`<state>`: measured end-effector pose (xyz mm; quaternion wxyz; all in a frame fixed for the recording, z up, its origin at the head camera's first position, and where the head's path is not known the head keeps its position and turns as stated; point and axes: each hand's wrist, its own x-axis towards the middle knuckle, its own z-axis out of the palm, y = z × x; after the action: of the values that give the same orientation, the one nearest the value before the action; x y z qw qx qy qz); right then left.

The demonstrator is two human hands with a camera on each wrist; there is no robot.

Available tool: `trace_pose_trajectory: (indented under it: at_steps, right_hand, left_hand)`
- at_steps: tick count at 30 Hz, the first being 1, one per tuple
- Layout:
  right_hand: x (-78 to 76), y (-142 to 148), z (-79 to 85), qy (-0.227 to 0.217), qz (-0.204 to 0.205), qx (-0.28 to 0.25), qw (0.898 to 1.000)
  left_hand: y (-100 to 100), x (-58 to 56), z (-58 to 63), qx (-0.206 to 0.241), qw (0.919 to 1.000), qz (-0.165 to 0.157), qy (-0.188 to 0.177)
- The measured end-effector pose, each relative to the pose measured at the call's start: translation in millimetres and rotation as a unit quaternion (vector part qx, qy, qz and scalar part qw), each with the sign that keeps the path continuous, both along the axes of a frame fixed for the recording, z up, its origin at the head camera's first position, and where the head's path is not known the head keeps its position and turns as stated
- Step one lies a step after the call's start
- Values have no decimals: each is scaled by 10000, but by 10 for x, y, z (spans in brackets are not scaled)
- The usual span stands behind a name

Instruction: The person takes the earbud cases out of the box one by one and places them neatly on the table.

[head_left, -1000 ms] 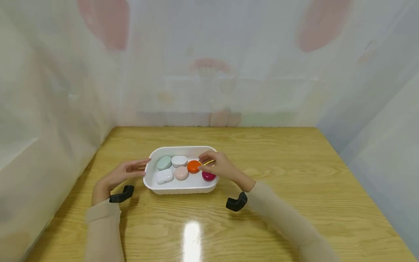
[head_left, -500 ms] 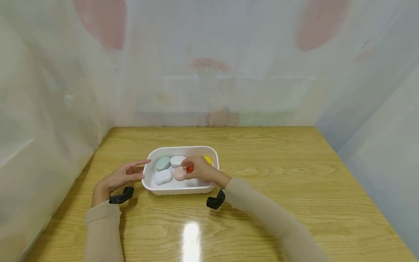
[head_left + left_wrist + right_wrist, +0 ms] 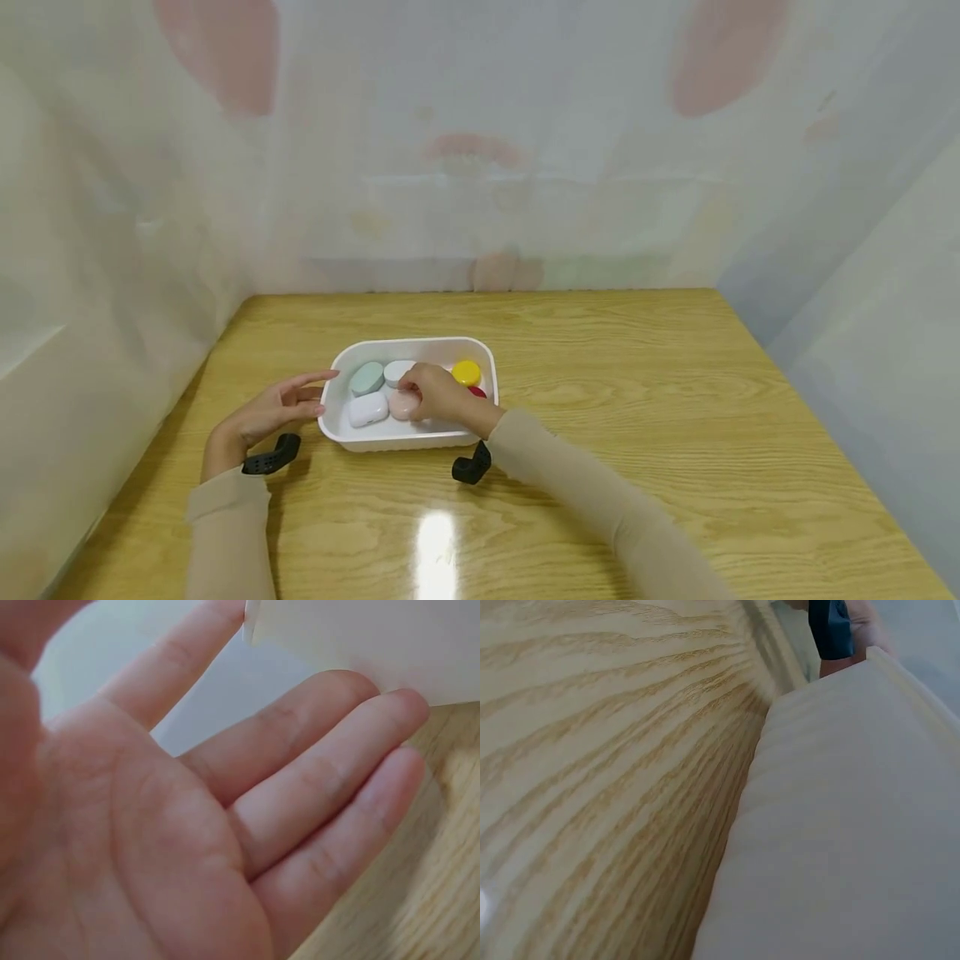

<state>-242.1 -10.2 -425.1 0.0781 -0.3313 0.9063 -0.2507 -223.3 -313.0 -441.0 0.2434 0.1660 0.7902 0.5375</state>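
Note:
A white plastic basket (image 3: 408,440) holds several small, smooth, rounded cases. My right hand (image 3: 444,396) reaches over its front rim, with thumb and curled fingers around the pink round case (image 3: 402,406). That hand covers the spot where an orange case showed earlier. Left of the pink case lies a white earbud case (image 3: 368,410). Behind are a pale green oval case (image 3: 367,378) and a white oval case (image 3: 397,372). My left hand (image 3: 272,408) touches the basket's left end with extended fingers; in the left wrist view its fingertips meet the white wall (image 3: 360,645).
At the basket's right end sit a yellow round case (image 3: 466,372) and a partly hidden dark red one (image 3: 477,392). The wooden table (image 3: 637,417) extends around the basket. Pale patterned sheeting (image 3: 600,167) encloses the back and sides.
My right hand has moved left from the orange case to the pink one, uncovering the yellow case. My left hand stays at the basket's left end.

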Motion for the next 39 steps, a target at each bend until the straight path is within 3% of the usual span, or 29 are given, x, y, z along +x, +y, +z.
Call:
trace_pose_trajectory:
  at_steps: [7,14,27,34,39]
  right_hand:
    - [-1,-44,-1,18,-3,342,9994]
    - [14,-51,-16,-18,53,245,9997]
    - [35,202,87,-204,130,-1086,9938]
    - [60,382,159,-662,-46,-2149,9744]
    - [68,548,223,-882,-394,-2520,9629]
  left_hand:
    - [-10,9,5,-196,9997,115,-69]
    - [-40,31,-18,-238,9996,110,-88]
    - [-9,16,21,-132,9999,-9,42]
    - [13,27,42,-218,9997,107,9]
    - [22,36,54,-92,10000,38,11]
